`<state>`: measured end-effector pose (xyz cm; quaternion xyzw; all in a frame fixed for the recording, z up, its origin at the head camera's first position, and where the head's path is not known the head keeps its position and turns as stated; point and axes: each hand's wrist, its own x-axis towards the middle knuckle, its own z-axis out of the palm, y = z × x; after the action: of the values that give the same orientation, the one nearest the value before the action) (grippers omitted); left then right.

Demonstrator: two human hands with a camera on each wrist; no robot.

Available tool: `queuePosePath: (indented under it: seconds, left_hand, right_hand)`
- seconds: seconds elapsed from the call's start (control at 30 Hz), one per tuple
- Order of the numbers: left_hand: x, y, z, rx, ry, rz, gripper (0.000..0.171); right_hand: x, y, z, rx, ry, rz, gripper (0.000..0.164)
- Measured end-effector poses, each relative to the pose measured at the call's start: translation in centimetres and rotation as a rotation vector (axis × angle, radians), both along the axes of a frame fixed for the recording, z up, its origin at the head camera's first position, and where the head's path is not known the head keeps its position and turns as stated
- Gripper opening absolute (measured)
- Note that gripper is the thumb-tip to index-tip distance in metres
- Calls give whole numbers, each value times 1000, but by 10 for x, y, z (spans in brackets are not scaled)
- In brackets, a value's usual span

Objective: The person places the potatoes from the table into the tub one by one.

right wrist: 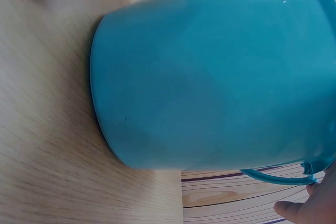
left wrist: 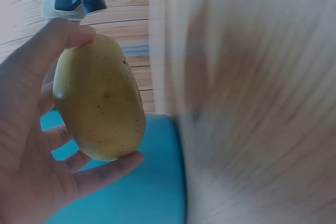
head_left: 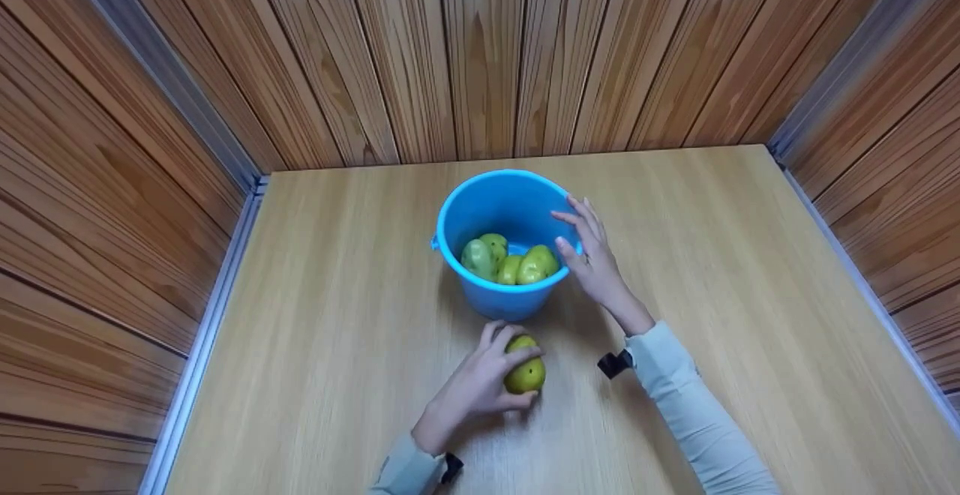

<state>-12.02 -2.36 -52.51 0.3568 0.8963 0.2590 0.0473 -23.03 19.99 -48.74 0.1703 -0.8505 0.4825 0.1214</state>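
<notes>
In the head view, my left hand (head_left: 480, 379) holds a yellow-green mango (head_left: 526, 367) just in front of the blue bucket (head_left: 506, 300). The left wrist view shows this speckled, oval mango (left wrist: 100, 98) between the thumb and fingers. At the bucket's right rim is my right hand (head_left: 598, 262), its fingers spread and fairly straight, fingertips overlapping the rim. Inside the bucket lie several green and yellow-green mangoes (head_left: 536, 264). From the right wrist, the bucket's side (right wrist: 210, 77) fills most of the view, with part of the right hand (right wrist: 315, 205) near the handle (right wrist: 278, 179).
The bucket stands upright on a light wooden table (head_left: 337, 330). Wood-plank walls (head_left: 480, 60) enclose the back and both sides, with grey metal strips (head_left: 202, 360) along the table's side edges. A dark wrist device (head_left: 615, 364) sits by the right cuff.
</notes>
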Motion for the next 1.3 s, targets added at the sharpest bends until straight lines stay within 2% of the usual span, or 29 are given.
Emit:
queuePosePath:
  seconds: [0.23, 0.5, 0.77, 1.03, 1.3]
  left_hand:
    - [2, -2, 12, 38, 5, -15, 51]
    - [7, -2, 23, 53, 76, -38, 50]
    - [10, -2, 35, 71, 101, -53, 51]
    - [12, -4, 39, 89, 150, -59, 49]
    - [13, -7, 45, 119, 142, -77, 49]
  right_hand:
    - [0, 1, 0, -9, 1, 2, 39]
    - [0, 0, 0, -5, -14, -6, 40]
    - [1, 0, -1, 1, -11, -10, 39]
    - [1, 0, -2, 1, 27, -11, 40]
    - [1, 0, -3, -2, 15, -10, 39]
